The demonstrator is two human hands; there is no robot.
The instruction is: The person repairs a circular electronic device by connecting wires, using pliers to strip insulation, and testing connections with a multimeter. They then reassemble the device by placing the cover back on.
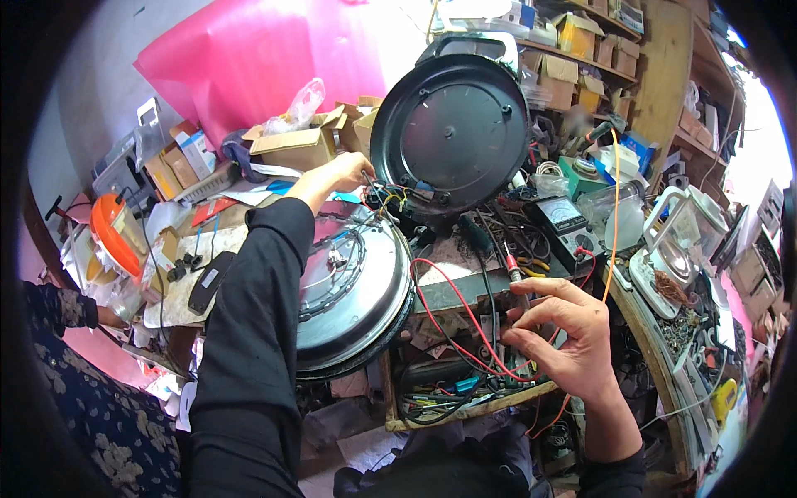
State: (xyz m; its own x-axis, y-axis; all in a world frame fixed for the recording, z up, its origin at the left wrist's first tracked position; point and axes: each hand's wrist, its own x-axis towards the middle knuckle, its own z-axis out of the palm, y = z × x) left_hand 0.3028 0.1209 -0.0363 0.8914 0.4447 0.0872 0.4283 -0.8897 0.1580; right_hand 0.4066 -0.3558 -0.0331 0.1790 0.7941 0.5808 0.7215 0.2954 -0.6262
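Note:
My left hand (342, 173) is closed at the wiring (390, 195) of an opened round appliance, gripping something small I cannot make out. Below it lies the shiny metal body (353, 315), with a heating ring on top; behind, the black round lid (448, 133) stands raised. At the bench's middle, my right hand (564, 340) has thumb and fingers curled around a red test probe (513, 267), held upright. Red and black leads loop beneath it. An analogue multimeter (558, 214) sits behind my right hand.
Open cardboard boxes (295, 145) crowd the back, with shelves (631, 29) at upper right. A tool drawer (469, 415) is below the bench's middle. Glass-jug appliances (672, 257) and clutter fill the right. At left are an orange object (114, 232) and another person's patterned sleeve (66, 390).

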